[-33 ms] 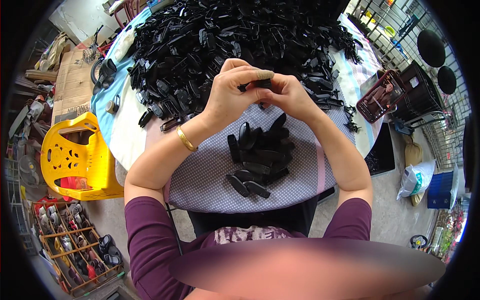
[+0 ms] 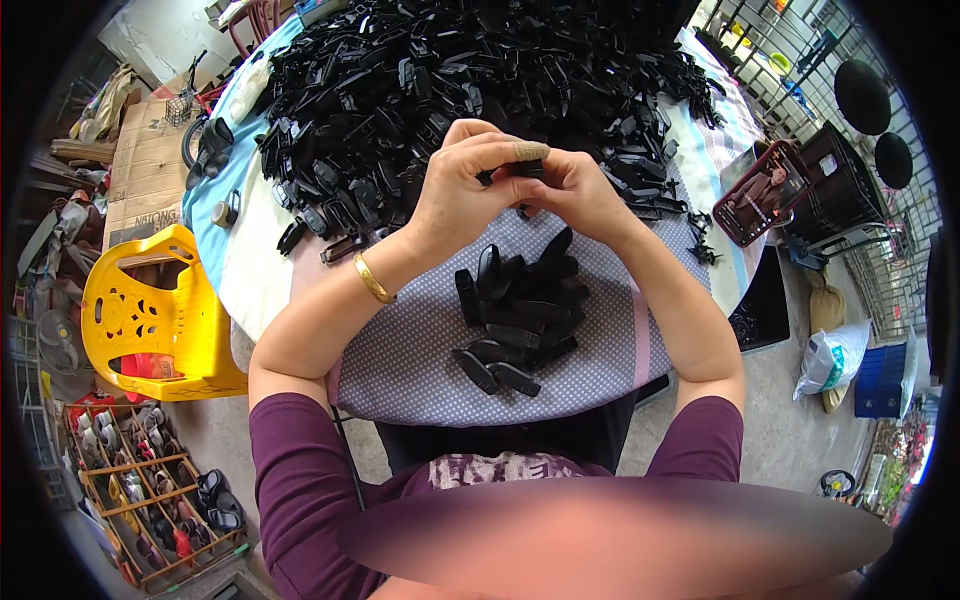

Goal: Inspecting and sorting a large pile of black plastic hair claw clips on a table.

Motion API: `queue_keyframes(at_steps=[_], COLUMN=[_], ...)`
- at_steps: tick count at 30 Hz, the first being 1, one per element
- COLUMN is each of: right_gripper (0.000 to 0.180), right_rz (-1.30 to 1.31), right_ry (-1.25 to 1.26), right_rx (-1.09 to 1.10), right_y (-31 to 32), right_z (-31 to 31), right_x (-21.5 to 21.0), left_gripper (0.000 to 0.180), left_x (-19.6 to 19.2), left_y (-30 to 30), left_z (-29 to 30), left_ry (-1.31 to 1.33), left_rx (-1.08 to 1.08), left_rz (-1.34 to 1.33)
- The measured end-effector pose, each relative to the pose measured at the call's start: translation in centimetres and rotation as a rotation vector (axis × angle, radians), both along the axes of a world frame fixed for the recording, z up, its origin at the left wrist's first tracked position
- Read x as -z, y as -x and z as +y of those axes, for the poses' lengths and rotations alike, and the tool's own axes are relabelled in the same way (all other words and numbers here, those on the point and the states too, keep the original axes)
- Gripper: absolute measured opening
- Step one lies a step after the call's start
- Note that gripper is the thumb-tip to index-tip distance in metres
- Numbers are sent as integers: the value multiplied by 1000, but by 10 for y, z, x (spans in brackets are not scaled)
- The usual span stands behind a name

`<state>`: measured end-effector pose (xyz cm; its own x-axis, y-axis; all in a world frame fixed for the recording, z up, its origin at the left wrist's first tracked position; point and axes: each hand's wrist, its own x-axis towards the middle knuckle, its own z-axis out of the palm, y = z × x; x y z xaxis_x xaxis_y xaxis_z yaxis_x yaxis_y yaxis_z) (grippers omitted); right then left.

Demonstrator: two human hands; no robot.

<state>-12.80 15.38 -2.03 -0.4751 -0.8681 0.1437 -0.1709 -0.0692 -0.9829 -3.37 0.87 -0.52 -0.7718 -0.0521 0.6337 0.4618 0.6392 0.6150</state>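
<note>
Over the table's middle, my left hand [image 2: 462, 185] and my right hand [image 2: 582, 192] meet, fingers pinched from both sides around a small black plastic piece [image 2: 528, 169]. Fingers cover most of the piece, so its exact kind is unclear. A tan wrap covers one finger or thumb tip of my left hand, and a gold bangle [image 2: 372, 278] circles that wrist. Below my hands lies a small heap of oblong black plastic pieces [image 2: 515, 335] on the dotted grey tablecloth [image 2: 400, 375]. Beyond my hands spreads a large pile of black plastic parts [image 2: 400, 90].
A phone [image 2: 762, 192] with a lit screen stands at the table's right edge. On the left are a yellow plastic chair [image 2: 205, 345] and a wooden shoe rack [image 2: 150, 490]. A white bag [image 2: 832, 358] and blue crate [image 2: 882, 382] sit on the floor at right.
</note>
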Motion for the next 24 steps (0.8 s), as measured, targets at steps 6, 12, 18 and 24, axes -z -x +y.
queue_keyframes(at_steps=[6,12,18,24], right_gripper=[23,32,33,28], right_rz=[-46,682,1224,1188], right_ry=[37,-24,-285,-83], right_rx=[30,157,670,648], right_y=[-4,15,88,71], right_z=[-2,14,59,39], right_x=[6,-26,-8,-14], left_gripper=[30,28,36,25], left_x=[-1,-19,-32,-13], left_y=[-2,-13,-32,-5], left_z=[4,4,29,5], left_ry=[-16,95,290,510], left_rx=[-19,129,642,235], left_rz=[15,-48,-445,-194])
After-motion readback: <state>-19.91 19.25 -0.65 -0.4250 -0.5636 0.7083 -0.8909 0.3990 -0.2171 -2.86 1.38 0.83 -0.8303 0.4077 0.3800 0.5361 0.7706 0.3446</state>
